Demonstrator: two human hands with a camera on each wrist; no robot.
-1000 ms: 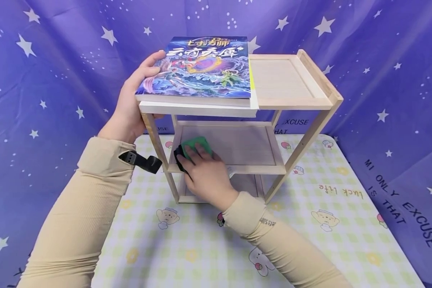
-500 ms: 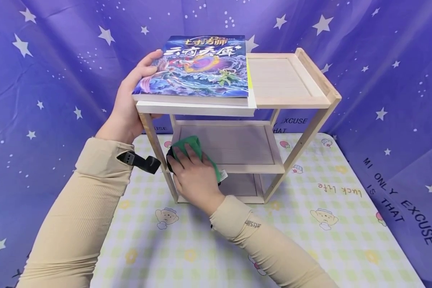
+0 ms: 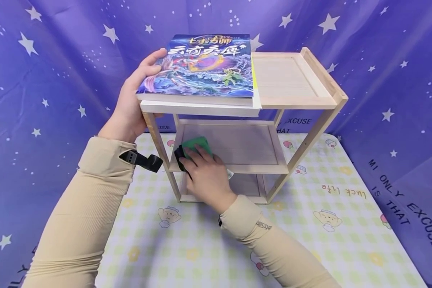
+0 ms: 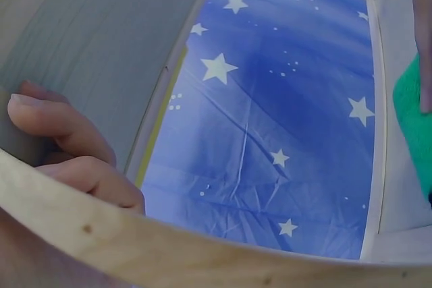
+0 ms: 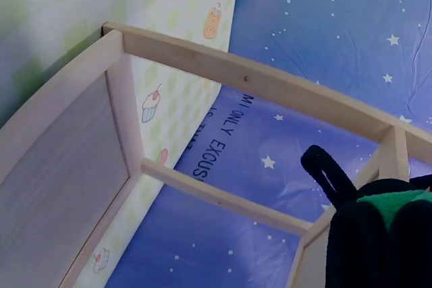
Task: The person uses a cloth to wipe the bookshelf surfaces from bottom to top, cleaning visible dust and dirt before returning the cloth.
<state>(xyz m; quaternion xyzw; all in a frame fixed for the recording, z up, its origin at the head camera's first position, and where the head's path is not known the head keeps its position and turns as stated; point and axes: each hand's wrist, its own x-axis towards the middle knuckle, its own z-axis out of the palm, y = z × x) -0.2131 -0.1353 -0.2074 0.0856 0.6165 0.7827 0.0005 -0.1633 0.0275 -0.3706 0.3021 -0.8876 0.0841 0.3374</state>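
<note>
A light wooden three-tier shelf (image 3: 293,78) stands on the table. Its left upper end is gripped by my left hand (image 3: 131,94), thumb beside the books on top. Left-hand fingers (image 4: 71,129) curl over the end rail and under the top board in the left wrist view. My right hand (image 3: 210,176) lies over a green cloth (image 3: 199,141) with black trim, pressing it on the left part of the middle board (image 3: 245,144). These fingers are spread and extended; the palm side is hidden. The cloth (image 5: 395,202) shows a black loop in the right wrist view.
A blue illustrated book (image 3: 205,68) lies on another white-edged book (image 3: 201,109) at the left of the top board. The bottom board (image 3: 246,186) sits close above a checked tablecloth (image 3: 291,252). A purple star-printed curtain (image 3: 75,52) hangs behind.
My right hand slid left with the cloth, then came back right to about where it was a second ago. My left hand keeps its grip on the shelf.
</note>
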